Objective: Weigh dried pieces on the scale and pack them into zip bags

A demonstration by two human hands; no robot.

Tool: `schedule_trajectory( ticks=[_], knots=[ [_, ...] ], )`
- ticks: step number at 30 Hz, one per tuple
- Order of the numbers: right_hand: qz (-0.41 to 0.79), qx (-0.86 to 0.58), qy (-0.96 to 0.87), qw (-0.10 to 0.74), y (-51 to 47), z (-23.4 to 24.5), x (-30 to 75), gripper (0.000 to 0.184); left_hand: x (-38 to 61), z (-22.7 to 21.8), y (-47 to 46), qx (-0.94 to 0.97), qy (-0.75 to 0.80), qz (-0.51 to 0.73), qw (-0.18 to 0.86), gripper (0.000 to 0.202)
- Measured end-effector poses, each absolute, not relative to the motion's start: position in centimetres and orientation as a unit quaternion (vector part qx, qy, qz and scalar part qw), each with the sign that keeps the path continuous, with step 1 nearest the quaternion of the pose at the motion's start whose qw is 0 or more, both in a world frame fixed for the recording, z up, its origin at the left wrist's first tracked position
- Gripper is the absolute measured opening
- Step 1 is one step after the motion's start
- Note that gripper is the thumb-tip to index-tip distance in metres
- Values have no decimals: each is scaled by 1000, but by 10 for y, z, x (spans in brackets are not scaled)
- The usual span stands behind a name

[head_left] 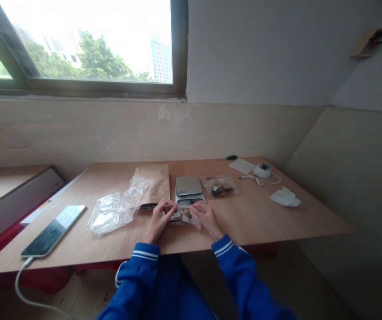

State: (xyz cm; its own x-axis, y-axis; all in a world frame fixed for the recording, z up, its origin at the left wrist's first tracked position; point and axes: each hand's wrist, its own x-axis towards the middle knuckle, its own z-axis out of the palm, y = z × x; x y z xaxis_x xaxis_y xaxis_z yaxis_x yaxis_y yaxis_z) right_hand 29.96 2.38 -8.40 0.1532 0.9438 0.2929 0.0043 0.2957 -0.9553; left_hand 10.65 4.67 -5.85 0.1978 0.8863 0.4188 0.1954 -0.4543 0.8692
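Between my hands is a clear zip bag (184, 217) with brown and dark pieces and a small white label inside. My left hand (160, 218) pinches its top left edge, and my right hand (208, 218) pinches the top right. Just behind the bag stands a kitchen scale (188, 186) with a bare metal plate; its display is partly covered by the bag and fingers. Another zip bag (220, 186) with dark pieces lies right of the scale. By my left hand, the dark end of a long tool (148, 206) shows, the rest under plastic.
Clear plastic bags (117, 209) overlap a brown paper sheet or envelope (155, 178) on the left. A phone (54, 232) with a cable lies near the left edge. At the right are a white dome camera (262, 170), white paper (241, 166), crumpled tissue (286, 197) and a green-black object (231, 158).
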Motion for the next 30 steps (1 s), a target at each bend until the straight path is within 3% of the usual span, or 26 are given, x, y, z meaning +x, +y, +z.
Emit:
schedule_trajectory(
  ticks=[5, 9, 14, 22, 30],
  knots=[
    [235, -495, -632, 548, 27, -59, 306, 22, 107, -59, 46, 696, 402, 515, 297, 22],
    [62, -536, -722, 432, 25, -23, 296, 24, 108, -61, 45, 706, 404, 527, 246, 21],
    [42, -504, -817, 276, 27, -3, 270, 7, 107, -63, 42, 718, 395, 542, 185, 16],
    [-3, -527, -826, 200, 30, 6, 260, 14, 106, -61, 37, 739, 378, 543, 129, 11],
    [-21, -535, -818, 211, 27, 3, 258, 15, 108, -64, 39, 732, 387, 552, 97, 10]
  ],
)
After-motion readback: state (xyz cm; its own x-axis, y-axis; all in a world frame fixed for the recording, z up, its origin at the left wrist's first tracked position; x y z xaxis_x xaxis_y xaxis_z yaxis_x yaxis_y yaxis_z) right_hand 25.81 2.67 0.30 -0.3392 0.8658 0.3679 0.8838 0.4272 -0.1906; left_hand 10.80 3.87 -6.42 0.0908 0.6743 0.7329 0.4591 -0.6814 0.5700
